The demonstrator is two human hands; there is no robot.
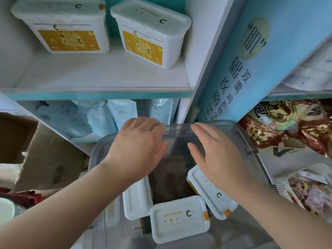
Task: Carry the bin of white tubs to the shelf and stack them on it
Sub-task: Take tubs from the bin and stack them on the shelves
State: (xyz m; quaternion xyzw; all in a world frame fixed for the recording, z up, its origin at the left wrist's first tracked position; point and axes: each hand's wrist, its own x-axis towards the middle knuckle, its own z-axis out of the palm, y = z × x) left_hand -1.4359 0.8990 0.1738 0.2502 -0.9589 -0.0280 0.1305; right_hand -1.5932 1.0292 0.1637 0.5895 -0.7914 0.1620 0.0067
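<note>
1. The white shelf [100, 76] with its teal front edge fills the view from 10 to 1 o'clock.
2. The clear bin [249, 139] sits low, at 6 o'clock, below the shelf board.
3. A cardboard box [45, 159] stands at 9 o'clock, left of the bin.
4. Two white tubs stand upright on the shelf, the left tub [62, 27] at 11 o'clock and the right tub [150, 35] at 12, near each other but apart.
5. The left hand [138, 146] and right hand [217, 155] reach to the bin's far rim, fingers stretched almost straight, thumbs spread, clasping nothing.
6. Three lidded tubs lie in the bin: the middle tub [179, 221] at 6 o'clock, the tilted tub [213, 191] at 5 and the narrow tub [136, 198] at 7.
</note>
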